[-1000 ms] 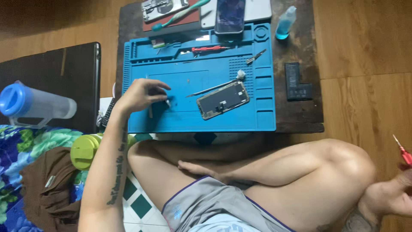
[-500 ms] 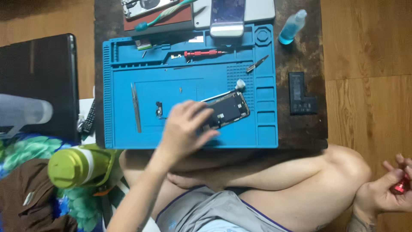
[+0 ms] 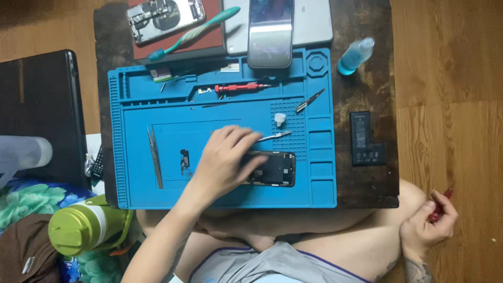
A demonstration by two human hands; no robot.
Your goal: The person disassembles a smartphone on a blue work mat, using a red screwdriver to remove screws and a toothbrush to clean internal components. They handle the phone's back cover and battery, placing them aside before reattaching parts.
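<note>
Opened phone [image 3: 273,169] lies flat near the front edge of a blue repair mat [image 3: 131,105], the left hand [image 3: 225,160] resting on its left end with fingers spread. Off the table, the right hand [image 3: 425,225] curls around a red screwdriver [image 3: 439,205] beside the knee

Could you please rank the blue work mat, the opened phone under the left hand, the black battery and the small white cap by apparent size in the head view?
1. blue work mat
2. opened phone, partly covered by the left hand
3. black battery, looking nearly the phone's size
4. small white cap
</note>
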